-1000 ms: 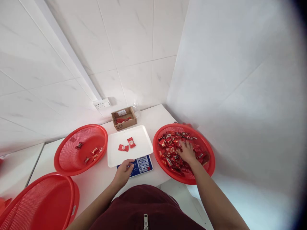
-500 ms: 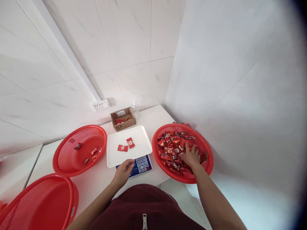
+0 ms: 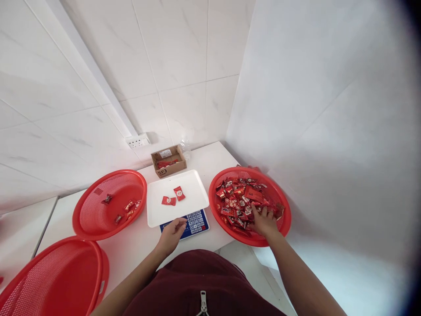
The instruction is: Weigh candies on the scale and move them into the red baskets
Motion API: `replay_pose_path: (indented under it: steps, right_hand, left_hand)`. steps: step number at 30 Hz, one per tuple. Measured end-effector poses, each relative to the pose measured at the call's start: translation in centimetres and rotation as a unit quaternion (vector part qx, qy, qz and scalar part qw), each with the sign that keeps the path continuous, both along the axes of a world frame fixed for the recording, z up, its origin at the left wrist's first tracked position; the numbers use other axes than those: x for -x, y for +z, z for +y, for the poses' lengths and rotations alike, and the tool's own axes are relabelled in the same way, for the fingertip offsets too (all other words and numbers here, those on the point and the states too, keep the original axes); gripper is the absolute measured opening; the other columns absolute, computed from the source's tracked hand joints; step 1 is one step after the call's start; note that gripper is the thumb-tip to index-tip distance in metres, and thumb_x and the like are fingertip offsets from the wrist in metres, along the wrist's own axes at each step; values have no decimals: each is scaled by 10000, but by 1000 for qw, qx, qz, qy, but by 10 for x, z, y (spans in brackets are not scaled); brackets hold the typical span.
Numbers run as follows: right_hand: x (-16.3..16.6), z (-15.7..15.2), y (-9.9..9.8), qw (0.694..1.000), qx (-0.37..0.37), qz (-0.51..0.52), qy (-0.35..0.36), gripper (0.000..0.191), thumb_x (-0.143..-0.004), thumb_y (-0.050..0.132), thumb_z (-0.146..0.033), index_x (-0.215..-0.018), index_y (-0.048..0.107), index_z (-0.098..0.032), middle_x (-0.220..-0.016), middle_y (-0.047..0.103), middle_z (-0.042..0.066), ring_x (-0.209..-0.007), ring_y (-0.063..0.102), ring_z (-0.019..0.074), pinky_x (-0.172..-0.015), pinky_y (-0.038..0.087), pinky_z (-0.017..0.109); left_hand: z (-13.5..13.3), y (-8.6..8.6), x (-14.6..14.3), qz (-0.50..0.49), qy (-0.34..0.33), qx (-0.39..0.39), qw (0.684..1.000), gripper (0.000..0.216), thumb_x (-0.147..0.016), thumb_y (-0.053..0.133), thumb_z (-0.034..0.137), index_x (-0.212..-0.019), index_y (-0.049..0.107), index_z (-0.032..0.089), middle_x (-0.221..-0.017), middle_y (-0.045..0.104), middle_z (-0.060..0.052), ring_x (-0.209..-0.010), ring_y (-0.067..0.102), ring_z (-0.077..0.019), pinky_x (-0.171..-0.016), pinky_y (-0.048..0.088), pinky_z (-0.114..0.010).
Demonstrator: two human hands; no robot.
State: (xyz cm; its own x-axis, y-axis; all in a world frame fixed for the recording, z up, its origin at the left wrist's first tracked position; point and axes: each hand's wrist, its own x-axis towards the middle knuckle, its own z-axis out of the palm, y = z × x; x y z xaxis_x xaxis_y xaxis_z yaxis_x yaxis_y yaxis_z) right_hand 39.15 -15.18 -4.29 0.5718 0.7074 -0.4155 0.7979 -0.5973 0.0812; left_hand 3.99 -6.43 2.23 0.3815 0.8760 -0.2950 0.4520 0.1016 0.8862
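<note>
My right hand (image 3: 265, 221) reaches into a red basket (image 3: 213, 219) of red-wrapped candies (image 3: 232, 204). Its fingers are spread and touch the candies on the near right side of the pile. My left hand (image 3: 173, 235) hovers by the blue keypad (image 3: 197, 223) of a weighing scale, fingers curled together. Whatever may be inside those fingers is hidden. Two red candies, one flat (image 3: 169, 200) and one tilted (image 3: 179, 193), lie on the scale's white tray (image 3: 161, 217). A larger red packet (image 3: 254, 194) rests on the pile, beyond my right fingers.
A second red basket (image 3: 79, 215) at the left holds several candies (image 3: 131, 208). Another red basket (image 3: 98, 281) stands nearer on that side. Behind the tray sits a cardboard box (image 3: 169, 168) with red items, beside clear plastic (image 3: 185, 147). Walls border the table's back and right.
My right hand has drawn back slightly toward me over the candies, uncovering the larger red packet. My left hand stays by the keypad, and the two candies remain on the tray.
</note>
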Motion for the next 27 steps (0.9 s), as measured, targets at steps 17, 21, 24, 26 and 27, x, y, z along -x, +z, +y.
replay_pose_path:
  steps: [17,21,24,26,27]
  right_hand:
    - [-4,9,22,769,-362,445,-283,434,-761,547,-367,-1163,564,-205,-1071,687,79,-932,659,222,-729,546,333]
    - [-5,8,34,662,-383,544,-345,388,-762,542,-300,-1142,583,-237,-1020,713,44,-809,687,187,-573,555,272]
    - [-3,9,40,572,-384,602,-404,365,-736,584,-242,-1099,608,-278,-914,730,-7,-695,685,155,-507,541,239]
    - [0,11,40,561,-391,592,-427,372,-729,603,-215,-1092,605,-295,-841,727,-37,-641,675,136,-504,542,232]
    - [2,12,39,558,-399,582,-437,376,-727,608,-202,-1091,600,-298,-813,722,-47,-625,671,129,-507,545,232]
  left_hand:
    - [-1,6,9,1,0,6,1000,338,-745,518,436,-957,612,189,-926,692,-48,-892,641,-207,-816,508,-357]
    - [0,8,6,7,-3,6,1000,340,-740,520,429,-965,610,190,-928,695,-55,-887,645,-209,-802,509,-353]
    - [-2,7,5,9,-7,3,1000,324,-746,516,415,-961,612,193,-942,694,-57,-902,642,-211,-816,502,-351]
    - [-3,6,5,15,-10,1,1000,308,-748,516,404,-952,615,196,-935,695,-52,-897,643,-209,-814,502,-347]
    - [-3,6,5,17,-11,0,1000,299,-748,519,397,-949,617,199,-933,695,-49,-896,644,-209,-813,501,-345]
